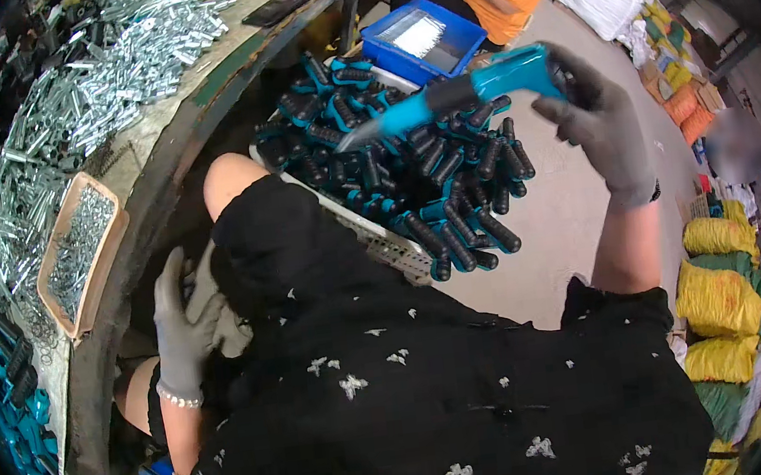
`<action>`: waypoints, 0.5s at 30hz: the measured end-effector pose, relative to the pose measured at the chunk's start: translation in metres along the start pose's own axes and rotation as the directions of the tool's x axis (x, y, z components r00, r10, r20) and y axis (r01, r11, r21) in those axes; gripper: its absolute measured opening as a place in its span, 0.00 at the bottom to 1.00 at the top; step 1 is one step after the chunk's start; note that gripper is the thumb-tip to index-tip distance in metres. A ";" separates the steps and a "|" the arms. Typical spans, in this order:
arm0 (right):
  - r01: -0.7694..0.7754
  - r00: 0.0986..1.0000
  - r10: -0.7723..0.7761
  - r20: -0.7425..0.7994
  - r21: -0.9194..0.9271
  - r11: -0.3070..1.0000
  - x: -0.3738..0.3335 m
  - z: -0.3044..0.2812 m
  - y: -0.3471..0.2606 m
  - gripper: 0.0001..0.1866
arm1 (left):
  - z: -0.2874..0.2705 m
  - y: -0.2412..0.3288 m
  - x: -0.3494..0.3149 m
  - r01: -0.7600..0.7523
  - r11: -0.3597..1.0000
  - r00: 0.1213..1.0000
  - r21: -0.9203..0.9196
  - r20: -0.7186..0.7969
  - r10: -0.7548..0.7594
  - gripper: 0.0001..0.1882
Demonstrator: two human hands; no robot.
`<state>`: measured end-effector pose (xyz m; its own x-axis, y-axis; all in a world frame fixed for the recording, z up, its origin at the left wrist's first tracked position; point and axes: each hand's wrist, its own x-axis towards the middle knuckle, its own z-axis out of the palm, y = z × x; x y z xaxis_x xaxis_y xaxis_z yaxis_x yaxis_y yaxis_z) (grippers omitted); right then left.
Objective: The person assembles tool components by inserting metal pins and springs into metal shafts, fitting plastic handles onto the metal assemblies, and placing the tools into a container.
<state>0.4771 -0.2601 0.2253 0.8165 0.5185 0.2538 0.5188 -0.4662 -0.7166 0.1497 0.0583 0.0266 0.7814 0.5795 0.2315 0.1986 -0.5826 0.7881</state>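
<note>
Gripping a teal-and-black tool (453, 94) in the right hand (608, 132), up over a crate (382, 249) heaped with handles (433, 161). Got the left hand (182, 326) low and half curled beside the bench (161, 110), tbh can't tell if holding anything. Also seeing a tub (104, 259) of little metal bits (81, 243) on the bench
</note>
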 end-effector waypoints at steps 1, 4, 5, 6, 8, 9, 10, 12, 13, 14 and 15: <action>-0.047 0.998 0.038 -0.055 -0.190 0.981 0.006 -0.011 0.006 0.31 | -0.002 -0.003 -0.007 0.059 0.996 0.997 -0.068 -0.041 -0.062 0.38; 0.139 0.958 -0.244 -0.152 -0.498 0.856 0.059 -0.028 0.086 0.29 | -0.004 -0.002 -0.024 0.158 0.962 0.984 -0.224 -0.047 -0.172 0.35; 0.061 0.979 -0.163 -0.118 -0.597 0.800 0.076 -0.024 0.099 0.28 | -0.005 0.000 -0.029 0.204 0.962 0.976 -0.180 -0.036 -0.214 0.34; -0.012 0.992 -0.078 -0.098 -0.694 0.720 0.089 -0.022 0.107 0.28 | -0.005 0.001 -0.032 0.246 0.959 0.968 -0.141 -0.025 -0.252 0.34; -0.171 0.985 0.129 -0.118 -0.806 0.567 0.115 -0.002 0.122 0.25 | -0.007 -0.009 -0.043 0.289 0.944 0.955 -0.161 -0.024 -0.296 0.33; -0.162 0.986 0.125 -0.109 -0.804 0.572 0.130 0.006 0.131 0.25 | -0.008 -0.016 -0.050 0.338 0.924 0.937 -0.178 -0.023 -0.348 0.33; -0.220 0.969 0.228 -0.091 -0.736 0.641 0.144 0.015 0.141 0.23 | -0.010 -0.023 -0.056 0.345 0.922 0.934 -0.175 -0.031 -0.355 0.33; -0.218 0.957 0.287 -0.041 -0.752 0.623 0.171 0.037 0.169 0.21 | -0.014 -0.036 -0.065 0.392 0.913 0.917 -0.111 -0.036 -0.398 0.32; -0.200 0.958 0.285 -0.024 -0.769 0.607 0.169 0.043 0.153 0.21 | -0.017 -0.031 -0.067 0.395 0.913 0.914 -0.104 -0.050 -0.402 0.32; -0.185 0.958 0.286 -0.010 -0.787 0.589 0.165 0.047 0.138 0.21 | -0.021 -0.024 -0.067 0.410 0.908 0.909 -0.079 -0.045 -0.415 0.31; -0.181 0.960 0.281 -0.009 -0.784 0.594 0.164 0.049 0.124 0.21 | -0.024 -0.020 -0.066 0.422 0.905 0.905 -0.059 -0.037 -0.425 0.30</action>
<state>0.6631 -0.1978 0.1459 0.9315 0.3605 0.0479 0.3590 -0.9326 0.0377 0.0801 0.0457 0.0092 0.6004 0.7930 -0.1038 0.4746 -0.2488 0.8443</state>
